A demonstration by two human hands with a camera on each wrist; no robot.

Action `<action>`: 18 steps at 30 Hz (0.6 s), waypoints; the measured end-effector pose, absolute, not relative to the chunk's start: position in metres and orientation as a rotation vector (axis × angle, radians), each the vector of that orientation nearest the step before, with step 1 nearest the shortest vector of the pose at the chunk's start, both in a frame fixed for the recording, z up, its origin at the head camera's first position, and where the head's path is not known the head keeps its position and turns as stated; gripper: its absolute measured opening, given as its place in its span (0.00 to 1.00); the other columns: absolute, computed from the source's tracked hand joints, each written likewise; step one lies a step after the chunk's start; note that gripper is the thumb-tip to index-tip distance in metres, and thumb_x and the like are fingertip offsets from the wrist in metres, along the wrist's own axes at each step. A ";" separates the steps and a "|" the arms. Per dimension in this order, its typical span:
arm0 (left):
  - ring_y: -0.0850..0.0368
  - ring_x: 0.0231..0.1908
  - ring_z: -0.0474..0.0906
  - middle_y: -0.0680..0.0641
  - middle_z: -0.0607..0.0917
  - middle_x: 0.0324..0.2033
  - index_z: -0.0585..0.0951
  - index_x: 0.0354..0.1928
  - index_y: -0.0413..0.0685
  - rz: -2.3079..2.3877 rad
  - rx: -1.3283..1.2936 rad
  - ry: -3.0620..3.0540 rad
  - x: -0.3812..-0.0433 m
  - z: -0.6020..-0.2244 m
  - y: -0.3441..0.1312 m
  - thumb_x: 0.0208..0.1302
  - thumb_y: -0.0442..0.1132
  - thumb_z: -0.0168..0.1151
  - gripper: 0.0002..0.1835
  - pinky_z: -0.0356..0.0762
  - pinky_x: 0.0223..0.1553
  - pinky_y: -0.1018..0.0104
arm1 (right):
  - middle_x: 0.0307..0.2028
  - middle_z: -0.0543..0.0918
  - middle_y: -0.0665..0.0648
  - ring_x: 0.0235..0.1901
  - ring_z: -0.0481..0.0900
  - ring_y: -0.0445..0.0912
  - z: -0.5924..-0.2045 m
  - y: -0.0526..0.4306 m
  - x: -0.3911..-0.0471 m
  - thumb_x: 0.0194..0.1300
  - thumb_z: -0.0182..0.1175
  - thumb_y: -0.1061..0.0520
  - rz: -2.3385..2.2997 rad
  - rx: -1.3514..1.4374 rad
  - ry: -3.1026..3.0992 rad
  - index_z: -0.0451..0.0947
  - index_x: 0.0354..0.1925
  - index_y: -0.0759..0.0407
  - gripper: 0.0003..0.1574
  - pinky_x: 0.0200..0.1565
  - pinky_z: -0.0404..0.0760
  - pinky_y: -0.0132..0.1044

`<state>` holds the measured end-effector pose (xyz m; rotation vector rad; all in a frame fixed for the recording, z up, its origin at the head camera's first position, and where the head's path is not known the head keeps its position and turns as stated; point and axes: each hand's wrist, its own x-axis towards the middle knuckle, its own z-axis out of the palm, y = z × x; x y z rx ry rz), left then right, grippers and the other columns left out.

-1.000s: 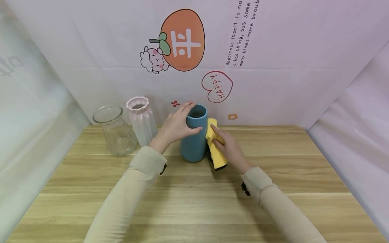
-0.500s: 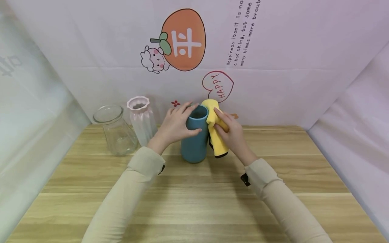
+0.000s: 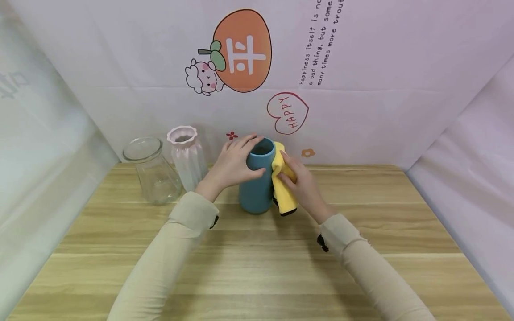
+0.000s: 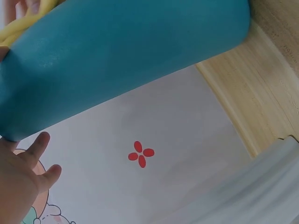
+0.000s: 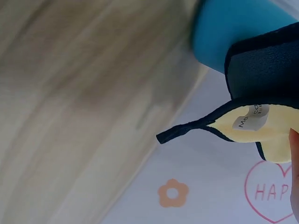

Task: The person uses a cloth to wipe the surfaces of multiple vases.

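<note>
A tall blue vase stands upright on the wooden table, and the left wrist view shows its smooth side. My left hand grips it near the rim, thumb across the front and fingers around the back left. On the opposite side, my right hand pinches a folded yellow cloth against the vase's right wall. The right wrist view shows the cloth's dark grey face, black edging and a small white label. Part of the vase's right side is hidden behind the cloth.
Left of the vase stand a ribbed pink-and-white vase and a clear glass vase. A white printed backdrop rises right behind the table, with white cloth at both sides.
The right hand and yellow cloth rose along the vase's side to its rim, then slid partway back down. The left hand and the vase stay nearly in place.
</note>
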<state>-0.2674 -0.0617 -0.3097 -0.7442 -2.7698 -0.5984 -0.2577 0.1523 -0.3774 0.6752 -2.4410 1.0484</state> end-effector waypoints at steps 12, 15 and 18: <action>0.41 0.70 0.58 0.47 0.59 0.73 0.60 0.72 0.58 -0.620 -0.760 -2.837 -0.266 -0.305 -0.061 0.55 0.56 0.62 0.42 0.48 0.70 0.38 | 0.53 0.79 0.68 0.48 0.81 0.59 -0.418 0.160 -0.257 0.63 0.61 0.60 0.798 0.680 -2.735 0.66 0.68 0.56 0.35 0.50 0.81 0.51; 0.42 0.71 0.56 0.47 0.59 0.73 0.60 0.72 0.57 -0.601 -0.729 -2.837 -0.265 -0.305 -0.060 0.56 0.61 0.62 0.43 0.49 0.70 0.38 | 0.54 0.78 0.69 0.48 0.81 0.61 -0.424 0.162 -0.256 0.64 0.60 0.60 0.699 0.705 -2.779 0.66 0.67 0.55 0.34 0.50 0.81 0.51; 0.45 0.71 0.57 0.46 0.62 0.71 0.62 0.71 0.55 -0.576 -0.674 -2.801 -0.264 -0.307 -0.059 0.56 0.64 0.62 0.44 0.49 0.70 0.40 | 0.54 0.78 0.68 0.47 0.82 0.60 -0.427 0.164 -0.256 0.64 0.59 0.60 0.646 0.728 -2.785 0.67 0.67 0.54 0.33 0.48 0.81 0.51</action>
